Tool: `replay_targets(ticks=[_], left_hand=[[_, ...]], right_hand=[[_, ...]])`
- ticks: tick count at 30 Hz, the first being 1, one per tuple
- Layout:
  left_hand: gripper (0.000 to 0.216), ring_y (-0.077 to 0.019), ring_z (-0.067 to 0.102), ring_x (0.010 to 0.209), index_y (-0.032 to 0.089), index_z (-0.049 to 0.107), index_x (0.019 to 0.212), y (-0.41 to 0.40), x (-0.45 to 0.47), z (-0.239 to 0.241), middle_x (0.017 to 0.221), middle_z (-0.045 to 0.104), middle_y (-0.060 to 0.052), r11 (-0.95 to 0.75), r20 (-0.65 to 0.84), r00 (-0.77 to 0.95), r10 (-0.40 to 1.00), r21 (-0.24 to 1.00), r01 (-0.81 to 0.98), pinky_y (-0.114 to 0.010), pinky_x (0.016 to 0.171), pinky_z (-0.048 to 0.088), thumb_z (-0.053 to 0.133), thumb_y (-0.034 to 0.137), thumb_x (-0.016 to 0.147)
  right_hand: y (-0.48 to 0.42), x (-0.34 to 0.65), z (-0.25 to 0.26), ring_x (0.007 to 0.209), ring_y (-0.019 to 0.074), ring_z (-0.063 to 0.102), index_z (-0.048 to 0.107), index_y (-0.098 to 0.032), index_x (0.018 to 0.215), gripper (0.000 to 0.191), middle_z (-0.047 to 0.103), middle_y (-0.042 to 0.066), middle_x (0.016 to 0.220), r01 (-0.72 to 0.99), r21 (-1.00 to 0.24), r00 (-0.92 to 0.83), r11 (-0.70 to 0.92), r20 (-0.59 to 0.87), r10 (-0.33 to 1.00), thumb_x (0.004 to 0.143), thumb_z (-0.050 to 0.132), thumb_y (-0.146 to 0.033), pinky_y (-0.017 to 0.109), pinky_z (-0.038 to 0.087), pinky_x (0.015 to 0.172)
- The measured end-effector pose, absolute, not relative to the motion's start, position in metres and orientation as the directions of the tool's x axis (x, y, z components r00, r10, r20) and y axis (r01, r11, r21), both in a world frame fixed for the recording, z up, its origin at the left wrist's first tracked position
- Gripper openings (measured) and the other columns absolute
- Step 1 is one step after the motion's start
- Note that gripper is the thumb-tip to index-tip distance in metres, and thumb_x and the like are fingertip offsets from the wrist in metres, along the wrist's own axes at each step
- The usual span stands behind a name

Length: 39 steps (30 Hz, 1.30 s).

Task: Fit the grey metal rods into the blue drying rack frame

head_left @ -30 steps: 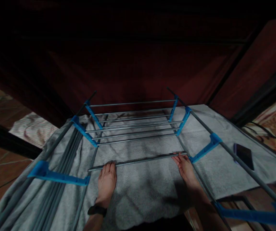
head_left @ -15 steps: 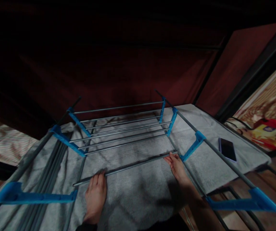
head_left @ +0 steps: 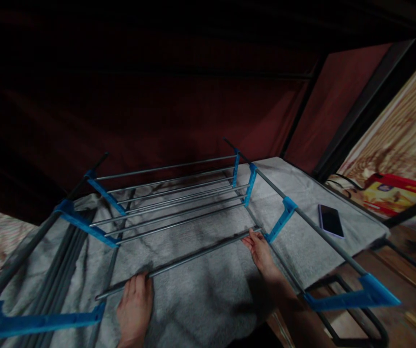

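Observation:
A grey metal rod (head_left: 193, 256) lies across a grey cloth (head_left: 200, 295), running from lower left to upper right. My left hand (head_left: 134, 309) curls its fingers over the rod's left end. My right hand (head_left: 260, 251) grips the right end, beside a blue plastic bracket (head_left: 278, 222) of a drying-rack frame. Behind the rod, several parallel metal rods (head_left: 171, 198) span between blue connectors (head_left: 102, 193).
A dark phone (head_left: 330, 221) lies on the cloth at the right. A long side bar with blue brackets (head_left: 353, 295) runs down the right; another blue bracket (head_left: 37, 321) sits lower left. Dark red fabric (head_left: 157, 106) hangs behind. A red and yellow patterned item (head_left: 393, 195) lies at right.
The view has swung to the right, so everything shifted left in frame. Both hands stay on the rod's ends; its left end now sits lower.

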<state>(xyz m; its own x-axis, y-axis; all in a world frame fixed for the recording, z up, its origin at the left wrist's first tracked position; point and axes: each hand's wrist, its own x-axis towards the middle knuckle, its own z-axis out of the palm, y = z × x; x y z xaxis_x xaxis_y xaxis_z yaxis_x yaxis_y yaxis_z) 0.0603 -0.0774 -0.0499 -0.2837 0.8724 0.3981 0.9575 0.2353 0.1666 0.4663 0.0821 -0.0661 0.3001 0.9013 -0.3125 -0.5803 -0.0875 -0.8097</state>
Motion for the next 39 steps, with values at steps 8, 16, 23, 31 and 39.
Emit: replay_targets(ticks=[8,16,23,31,39], left_hand=[[0.044,-0.0318,0.078,0.106,0.021,0.076,0.113,-0.078,0.061,-0.046,0.107,0.082,-0.015,0.231,0.391,-0.291,0.873,0.195,0.953,-0.041,0.080,0.060,0.035,0.036,0.117],[0.042,-0.0303,0.077,0.106,0.023,0.078,0.113,-0.077,0.062,-0.039,0.108,0.081,-0.013,0.229,0.389,-0.303,0.870,0.227,0.947,-0.039,0.082,0.060,0.037,0.035,0.116],[0.036,-0.0294,0.077,0.106,0.025,0.077,0.112,-0.078,0.062,-0.037,0.108,0.081,-0.011,0.213,0.404,-0.298,0.865,0.243,0.946,-0.037,0.082,0.060,0.042,0.033,0.114],[0.046,-0.0308,0.078,0.107,0.022,0.078,0.115,-0.077,0.063,-0.037,0.109,0.082,-0.013,0.218,0.394,-0.285,0.874,0.206,0.954,-0.039,0.080,0.060,0.034,0.035,0.118],[0.043,-0.0297,0.078,0.107,0.023,0.079,0.115,-0.078,0.059,-0.042,0.110,0.083,-0.013,0.194,0.411,-0.269,0.871,0.217,0.957,-0.038,0.082,0.059,0.038,0.036,0.118]], right_hand=[[0.082,0.466,-0.070,0.071,0.0161,0.070,0.061,-0.031,0.074,0.057,0.066,-0.005,0.073,-0.561,-0.823,0.289,-0.083,-0.289,0.913,0.061,0.109,-0.060,0.032,0.071,0.076],[0.082,0.467,-0.074,0.072,0.0190,0.071,0.058,-0.033,0.077,0.057,0.068,-0.004,0.076,-0.531,-0.845,0.288,-0.067,-0.254,0.923,0.065,0.107,-0.059,0.037,0.072,0.076],[0.081,0.466,-0.072,0.080,0.0217,0.077,0.056,-0.033,0.078,0.060,0.075,-0.002,0.082,-0.526,-0.848,0.276,-0.056,-0.233,0.932,0.064,0.106,-0.064,0.040,0.073,0.080],[0.079,0.467,-0.064,0.086,0.0230,0.078,0.059,-0.033,0.078,0.055,0.080,0.002,0.091,-0.551,-0.830,0.254,-0.092,-0.272,0.928,0.063,0.106,-0.058,0.040,0.072,0.082],[0.079,0.469,-0.061,0.087,0.0192,0.077,0.063,-0.031,0.084,0.045,0.080,-0.003,0.090,-0.586,-0.802,0.215,-0.119,-0.295,0.931,0.068,0.104,-0.043,0.036,0.070,0.086]])
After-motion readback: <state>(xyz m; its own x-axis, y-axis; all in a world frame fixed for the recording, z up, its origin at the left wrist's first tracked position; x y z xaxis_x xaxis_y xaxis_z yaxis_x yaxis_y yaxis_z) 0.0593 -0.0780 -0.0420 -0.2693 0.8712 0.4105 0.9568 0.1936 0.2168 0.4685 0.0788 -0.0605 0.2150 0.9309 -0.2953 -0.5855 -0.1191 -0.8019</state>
